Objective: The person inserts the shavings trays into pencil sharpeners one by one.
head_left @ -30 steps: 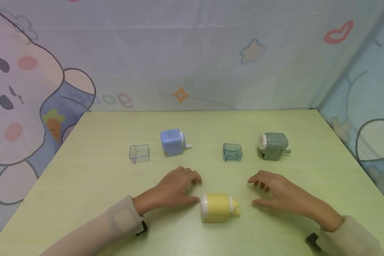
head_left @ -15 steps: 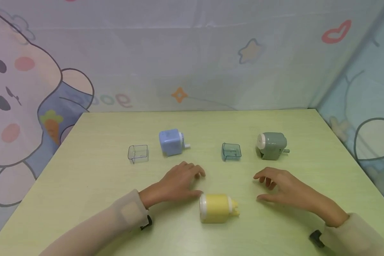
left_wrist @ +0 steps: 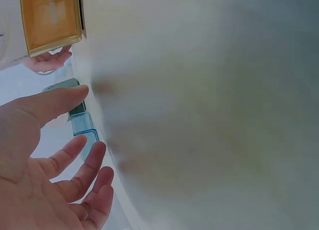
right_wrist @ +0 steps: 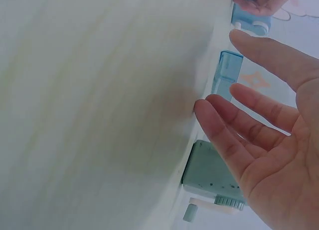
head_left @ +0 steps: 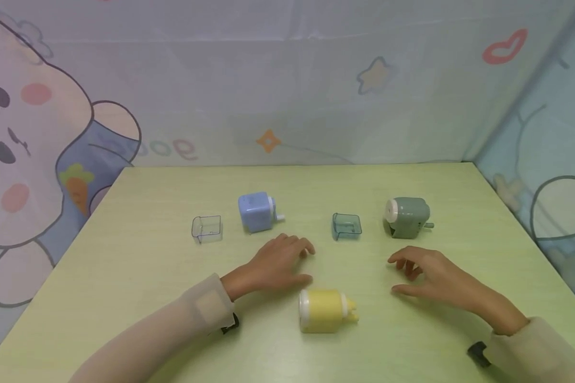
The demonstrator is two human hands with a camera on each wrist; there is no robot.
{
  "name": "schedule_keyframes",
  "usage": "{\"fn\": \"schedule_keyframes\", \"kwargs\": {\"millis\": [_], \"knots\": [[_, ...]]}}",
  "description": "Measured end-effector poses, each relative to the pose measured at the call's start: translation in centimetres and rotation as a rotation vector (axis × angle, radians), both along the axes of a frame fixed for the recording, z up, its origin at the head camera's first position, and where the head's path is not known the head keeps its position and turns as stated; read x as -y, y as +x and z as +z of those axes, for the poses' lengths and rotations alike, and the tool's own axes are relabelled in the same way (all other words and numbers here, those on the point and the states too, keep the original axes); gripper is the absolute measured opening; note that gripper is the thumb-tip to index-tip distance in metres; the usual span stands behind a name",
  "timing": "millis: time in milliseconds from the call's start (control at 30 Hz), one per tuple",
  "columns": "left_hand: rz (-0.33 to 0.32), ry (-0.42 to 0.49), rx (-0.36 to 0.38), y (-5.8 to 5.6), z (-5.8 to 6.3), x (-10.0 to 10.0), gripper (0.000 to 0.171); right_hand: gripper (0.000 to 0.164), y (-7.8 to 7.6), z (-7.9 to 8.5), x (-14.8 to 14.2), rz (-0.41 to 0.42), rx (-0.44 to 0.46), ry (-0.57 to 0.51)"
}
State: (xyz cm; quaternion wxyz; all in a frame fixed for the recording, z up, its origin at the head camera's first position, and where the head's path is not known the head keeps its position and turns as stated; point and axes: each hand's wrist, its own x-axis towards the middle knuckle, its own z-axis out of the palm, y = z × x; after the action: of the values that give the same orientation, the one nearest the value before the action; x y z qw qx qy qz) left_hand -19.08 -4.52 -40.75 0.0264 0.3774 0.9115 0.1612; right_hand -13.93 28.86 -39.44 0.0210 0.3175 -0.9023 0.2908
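My left hand (head_left: pixel 278 263) hovers low over the table with relaxed, parted fingers, just behind the white end of a yellow pencil sharpener (head_left: pixel 322 311). Nothing is between its fingers. My right hand (head_left: pixel 428 274) is held to the right of that sharpener, fingers loosely bent and holding nothing. Beyond the left hand stands a blue crank pencil sharpener (head_left: pixel 257 211). A green crank pencil sharpener (head_left: pixel 410 217) stands beyond the right hand. In the left wrist view the yellow sharpener's amber drawer (left_wrist: pixel 51 21) shows at the top.
A clear shavings drawer (head_left: pixel 206 227) lies left of the blue sharpener. Another, green-tinted drawer (head_left: pixel 347 226) lies left of the green sharpener. A printed cloth (head_left: pixel 316 96) hangs behind the pale table (head_left: pixel 139 276).
Both hands have moved forward and to the right, the left one away from the yellow sharpener's end. The sharpeners and drawers stay in place.
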Motion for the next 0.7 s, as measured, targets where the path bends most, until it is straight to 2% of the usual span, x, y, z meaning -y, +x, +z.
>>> {"fn": "schedule_keyframes", "kwargs": {"millis": [333, 700], "knots": [[0.032, -0.012, -0.004, -0.6, 0.0, -0.7, 0.043, 0.042, -0.3, 0.1, -0.8, -0.017, -0.025, -0.001], [0.064, -0.014, 0.024, -1.0, 0.3, -1.5, 0.044, 0.043, -1.0, 0.1, -2.1, -0.071, 0.022, 0.014]]}}
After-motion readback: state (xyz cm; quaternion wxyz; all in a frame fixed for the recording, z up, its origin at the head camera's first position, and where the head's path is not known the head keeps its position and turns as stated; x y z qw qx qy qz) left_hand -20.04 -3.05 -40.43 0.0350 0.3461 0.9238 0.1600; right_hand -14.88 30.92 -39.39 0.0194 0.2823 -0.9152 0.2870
